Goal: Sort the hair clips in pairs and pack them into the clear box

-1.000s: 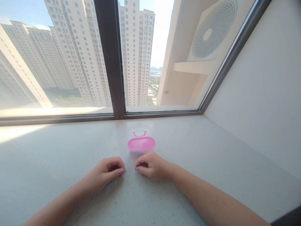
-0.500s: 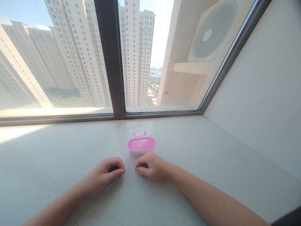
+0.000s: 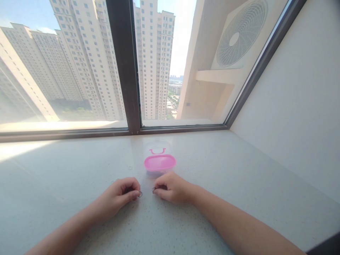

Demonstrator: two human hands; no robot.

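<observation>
My left hand [image 3: 120, 195] rests on the pale speckled sill [image 3: 66, 184] with its fingers curled, pinching a small metal ring [image 3: 140, 194] at the fingertips. My right hand [image 3: 171, 187] lies just to its right, fingers curled too, pinching a second small ring [image 3: 153, 190]. The two rings sit a few centimetres apart, close to the sill surface. Just beyond the right hand stands a small pink plastic box [image 3: 159, 163], with its clear lid and pink handle [image 3: 157, 151] lying behind it.
A large window with a dark frame post [image 3: 124, 67] runs along the back of the sill. A white wall [image 3: 300, 106] closes the right side. Outside are tall buildings and an air-conditioner fan unit [image 3: 239, 35].
</observation>
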